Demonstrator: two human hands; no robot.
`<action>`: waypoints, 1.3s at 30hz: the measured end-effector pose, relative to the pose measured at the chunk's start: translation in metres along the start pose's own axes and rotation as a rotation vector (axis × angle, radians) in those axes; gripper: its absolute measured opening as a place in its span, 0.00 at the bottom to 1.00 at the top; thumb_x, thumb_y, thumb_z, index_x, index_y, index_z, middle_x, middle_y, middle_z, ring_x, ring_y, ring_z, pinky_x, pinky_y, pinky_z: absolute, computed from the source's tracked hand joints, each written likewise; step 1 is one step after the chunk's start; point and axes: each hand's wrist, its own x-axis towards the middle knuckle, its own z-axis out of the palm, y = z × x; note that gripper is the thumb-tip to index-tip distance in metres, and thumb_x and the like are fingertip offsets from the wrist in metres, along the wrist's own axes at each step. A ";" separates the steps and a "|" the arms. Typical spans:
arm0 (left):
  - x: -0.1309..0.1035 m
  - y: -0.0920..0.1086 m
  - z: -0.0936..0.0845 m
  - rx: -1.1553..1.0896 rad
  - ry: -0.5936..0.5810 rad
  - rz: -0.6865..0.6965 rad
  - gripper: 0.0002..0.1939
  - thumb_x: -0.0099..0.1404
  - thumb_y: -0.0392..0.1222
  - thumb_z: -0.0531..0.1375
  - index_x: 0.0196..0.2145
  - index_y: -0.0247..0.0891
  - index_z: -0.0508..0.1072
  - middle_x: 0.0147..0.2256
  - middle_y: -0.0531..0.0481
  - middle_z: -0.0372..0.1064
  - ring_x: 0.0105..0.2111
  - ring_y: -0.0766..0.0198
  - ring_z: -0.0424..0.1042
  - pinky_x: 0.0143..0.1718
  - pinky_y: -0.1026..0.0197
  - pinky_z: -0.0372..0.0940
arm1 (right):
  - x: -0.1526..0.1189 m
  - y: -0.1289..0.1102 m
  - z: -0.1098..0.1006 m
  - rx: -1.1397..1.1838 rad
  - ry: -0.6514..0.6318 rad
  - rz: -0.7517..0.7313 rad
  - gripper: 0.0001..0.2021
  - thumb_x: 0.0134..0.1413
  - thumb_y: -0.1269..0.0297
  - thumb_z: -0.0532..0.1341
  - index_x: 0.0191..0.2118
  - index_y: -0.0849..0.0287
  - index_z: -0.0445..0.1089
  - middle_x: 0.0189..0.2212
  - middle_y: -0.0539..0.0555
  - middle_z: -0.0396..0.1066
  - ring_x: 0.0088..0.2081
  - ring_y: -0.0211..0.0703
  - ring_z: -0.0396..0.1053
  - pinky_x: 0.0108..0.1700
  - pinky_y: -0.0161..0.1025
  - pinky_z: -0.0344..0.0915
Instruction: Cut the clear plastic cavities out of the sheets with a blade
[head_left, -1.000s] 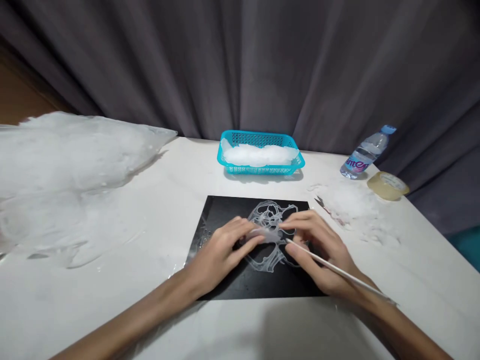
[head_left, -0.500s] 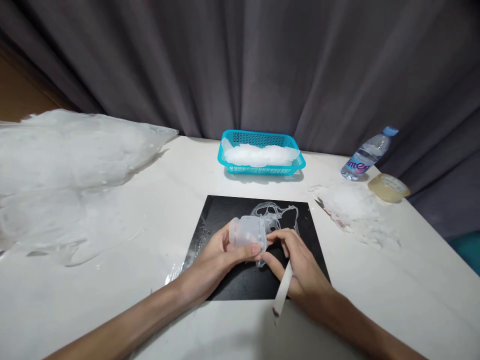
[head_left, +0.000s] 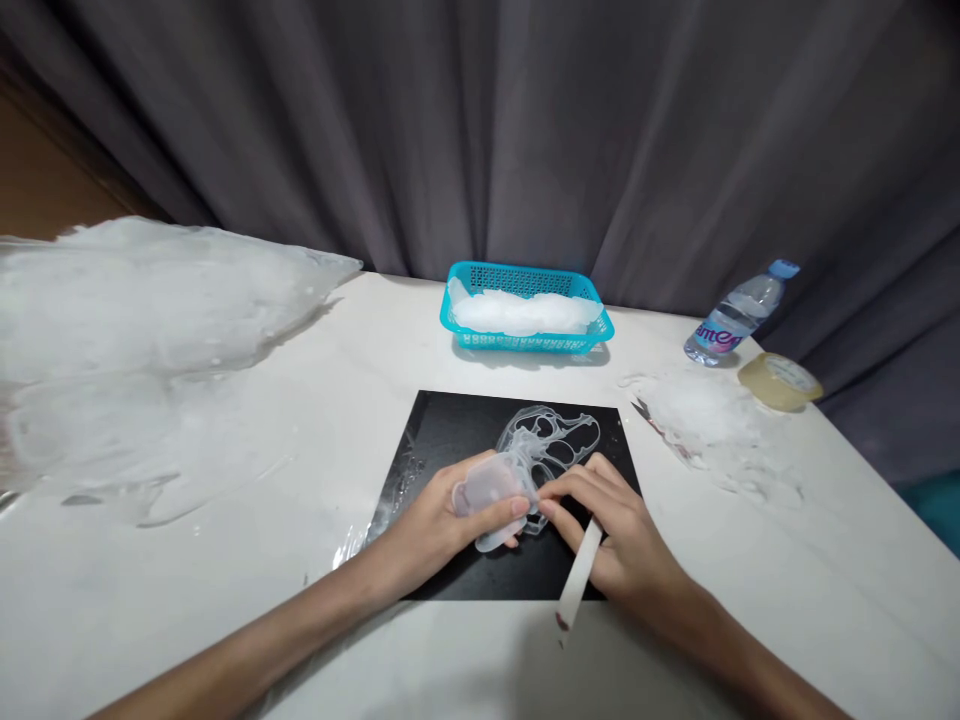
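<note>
My left hand is closed on a translucent, frosted plastic piece, thumb on top, above a black mat. My right hand pinches the right edge of that piece with thumb and index fingertips. A pale, narrow strip-like tool is also held in my right hand, its dark-marked end pointing down toward the table's front. Thin clear looped plastic scraps lie on the mat just beyond the piece, partly hidden by it.
Behind the mat stands a blue basket holding white translucent pieces. A large plastic bag lies at the left. To the right are a water bottle, a tape roll, clear scraps and a dark-tipped tool.
The plastic piece has turned and tilted in my left hand, moving slightly down. My right hand has shifted a little right, and more of the looped scraps shows.
</note>
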 end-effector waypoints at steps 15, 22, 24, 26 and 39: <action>-0.006 -0.002 0.002 -0.127 -0.168 -0.159 0.14 0.60 0.47 0.71 0.33 0.36 0.73 0.23 0.51 0.77 0.22 0.63 0.76 0.26 0.65 0.70 | 0.012 0.011 -0.021 -0.338 0.209 0.014 0.06 0.68 0.70 0.59 0.41 0.57 0.74 0.33 0.55 0.74 0.37 0.48 0.64 0.39 0.43 0.63; -0.008 0.006 -0.024 -0.012 -0.299 -0.228 0.13 0.65 0.47 0.69 0.35 0.36 0.73 0.27 0.51 0.79 0.28 0.59 0.81 0.30 0.63 0.74 | 0.019 0.064 -0.086 -0.536 0.496 0.289 0.09 0.62 0.59 0.59 0.33 0.56 0.72 0.31 0.54 0.73 0.33 0.48 0.62 0.38 0.43 0.60; -0.007 0.009 -0.028 0.009 -0.303 -0.202 0.14 0.66 0.49 0.69 0.37 0.35 0.74 0.30 0.49 0.81 0.32 0.59 0.82 0.34 0.63 0.75 | 0.015 0.070 -0.102 -0.487 0.531 0.322 0.11 0.61 0.56 0.61 0.34 0.56 0.73 0.28 0.52 0.71 0.31 0.46 0.62 0.36 0.43 0.60; -0.007 0.013 -0.028 0.004 -0.319 -0.187 0.15 0.67 0.50 0.69 0.37 0.35 0.75 0.32 0.48 0.81 0.34 0.58 0.82 0.36 0.62 0.76 | 0.011 0.070 -0.116 -0.453 0.630 0.331 0.12 0.61 0.54 0.62 0.37 0.57 0.75 0.28 0.52 0.70 0.29 0.45 0.62 0.35 0.43 0.60; -0.004 0.009 -0.024 -0.055 -0.214 -0.098 0.22 0.75 0.56 0.59 0.41 0.32 0.80 0.41 0.41 0.82 0.38 0.54 0.83 0.41 0.58 0.77 | -0.010 0.081 -0.165 -0.789 1.140 0.316 0.20 0.68 0.52 0.57 0.54 0.58 0.77 0.45 0.70 0.76 0.41 0.67 0.73 0.39 0.62 0.63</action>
